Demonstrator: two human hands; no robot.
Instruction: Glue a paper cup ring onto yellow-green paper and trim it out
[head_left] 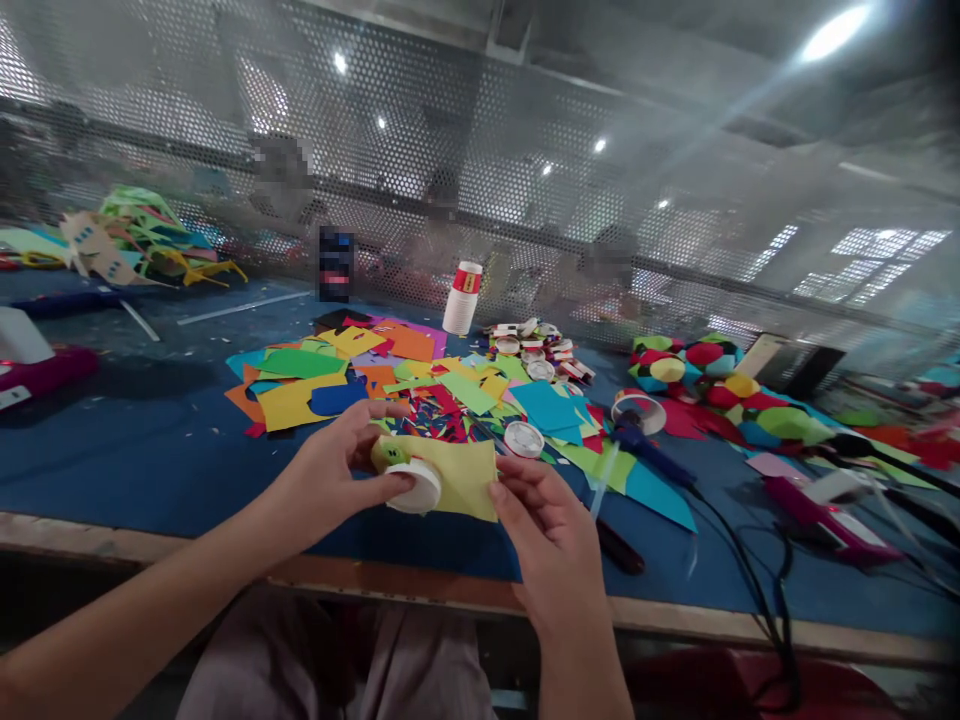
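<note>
Hands working over the near table edge point(225, 560): left hand point(330, 470) is gripping a small white paper cup point(414, 487) on its side, green eyed piece point(390, 453) already stuck near its top, while the right hand point(551, 545) is pinching the corner of a yellow paper sheet point(461, 475) lying against the cup. Sheet is looking loose, not wrapped yet, so decorating seems only partway. Further right, coloured paper scraps point(420, 385), a cup stack point(463, 297), a blue glue gun point(649, 445).
</note>
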